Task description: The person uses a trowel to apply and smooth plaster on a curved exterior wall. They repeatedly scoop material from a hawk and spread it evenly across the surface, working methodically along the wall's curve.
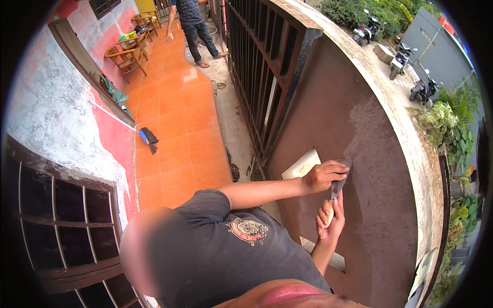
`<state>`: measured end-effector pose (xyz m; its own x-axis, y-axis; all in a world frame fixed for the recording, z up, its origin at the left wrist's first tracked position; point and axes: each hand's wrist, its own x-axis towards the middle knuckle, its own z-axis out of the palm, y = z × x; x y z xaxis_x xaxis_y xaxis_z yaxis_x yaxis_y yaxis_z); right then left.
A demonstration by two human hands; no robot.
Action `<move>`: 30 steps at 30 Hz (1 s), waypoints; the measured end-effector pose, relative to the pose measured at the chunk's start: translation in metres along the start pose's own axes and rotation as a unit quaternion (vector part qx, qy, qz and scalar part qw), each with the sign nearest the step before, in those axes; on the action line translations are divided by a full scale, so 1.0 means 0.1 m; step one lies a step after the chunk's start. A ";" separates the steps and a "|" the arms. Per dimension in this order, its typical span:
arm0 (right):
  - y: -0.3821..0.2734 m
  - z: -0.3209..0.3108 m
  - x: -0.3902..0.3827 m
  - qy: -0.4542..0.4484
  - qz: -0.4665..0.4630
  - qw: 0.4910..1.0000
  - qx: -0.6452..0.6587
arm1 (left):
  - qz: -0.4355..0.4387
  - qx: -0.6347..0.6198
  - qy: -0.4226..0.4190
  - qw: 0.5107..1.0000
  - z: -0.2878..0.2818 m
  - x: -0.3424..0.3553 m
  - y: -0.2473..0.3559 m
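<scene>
A scraper with a broad metal blade (341, 177) and a pale handle (330, 214) is held against the brown wall (380, 205). My right hand (334, 223) is wrapped round the handle. On the blade, the fingers of my left hand (323, 175) are closed near its wide end. Behind the tool, a rough greyish patch (367, 128) marks the wall surface. Beside my left hand is a pale rectangular shape (301, 164) at the wall; another pale shape (336, 261) is partly hidden by my right forearm.
A dark metal gate (267, 66) adjoins the wall. Orange tiles (174, 128) cover the porch, where a broom (148, 137) leans and wooden chairs (126, 56) stand. A person (192, 31) stands at the far end. Motorbikes (400, 61) are parked beyond the wall.
</scene>
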<state>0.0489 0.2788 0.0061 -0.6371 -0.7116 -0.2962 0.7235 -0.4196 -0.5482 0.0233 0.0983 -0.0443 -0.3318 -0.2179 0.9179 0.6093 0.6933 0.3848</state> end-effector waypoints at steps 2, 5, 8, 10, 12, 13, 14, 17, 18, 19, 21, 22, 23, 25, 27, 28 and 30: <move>0.00 -0.02 0.00 -0.009 0.005 1.000 0.003 | 0.000 -0.002 0.001 1.000 -0.01 0.00 0.00; 0.00 -0.03 0.01 -0.025 0.015 1.000 0.011 | -0.003 0.001 -0.009 1.000 -0.01 0.00 0.00; 0.00 -0.02 0.00 -0.017 0.009 1.000 0.009 | -0.002 0.001 -0.011 1.000 -0.01 -0.01 -0.01; 0.00 0.00 0.00 -0.017 -0.001 1.000 0.004 | -0.003 -0.001 -0.011 1.000 -0.01 -0.02 -0.02; 0.01 0.02 0.00 -0.009 0.002 1.000 0.005 | -0.006 -0.003 -0.011 1.000 -0.01 -0.02 -0.02; 0.01 0.03 0.00 -0.010 0.002 1.000 0.005 | -0.007 -0.003 -0.013 1.000 -0.01 -0.02 -0.02; 0.01 0.03 -0.01 -0.010 0.002 1.000 0.004 | -0.006 -0.003 -0.013 1.000 -0.01 -0.02 -0.02; 0.00 0.05 -0.01 -0.007 0.002 1.000 0.000 | -0.002 -0.001 -0.010 1.000 0.00 -0.02 -0.02; 0.00 0.05 -0.01 -0.006 0.002 1.000 -0.001 | 0.003 0.002 -0.005 1.000 0.00 -0.02 -0.02; 0.00 0.05 -0.01 -0.004 0.002 1.000 -0.003 | -0.001 0.000 -0.008 1.000 0.00 -0.02 -0.02; 0.00 0.05 -0.01 -0.003 0.000 1.000 -0.004 | 0.000 0.000 -0.004 1.000 0.00 -0.02 -0.01; 0.00 0.05 -0.01 -0.009 -0.003 1.000 -0.002 | -0.005 -0.003 -0.006 1.000 -0.01 -0.01 -0.01; 0.00 0.06 -0.01 -0.003 -0.001 1.000 -0.003 | -0.008 -0.004 -0.006 1.000 -0.01 -0.01 -0.01; 0.01 0.06 -0.01 -0.003 0.000 1.000 -0.001 | -0.010 -0.003 -0.007 1.000 -0.01 -0.01 0.00; 0.00 0.06 -0.01 -0.001 -0.001 1.000 -0.001 | -0.011 -0.002 -0.006 1.000 -0.01 -0.01 0.00; 0.00 0.06 -0.01 0.000 -0.001 1.000 -0.001 | -0.009 0.001 -0.008 1.000 -0.01 -0.01 -0.01; 0.00 0.06 -0.01 0.002 0.000 1.000 -0.002 | -0.008 0.001 -0.007 1.000 0.00 -0.01 -0.01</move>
<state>0.0513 0.2763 0.0107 -0.6388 -0.7090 -0.2988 0.7220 -0.4182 -0.5513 0.0232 0.0976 -0.0457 -0.3518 -0.2190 0.9101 0.6024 0.6912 0.3991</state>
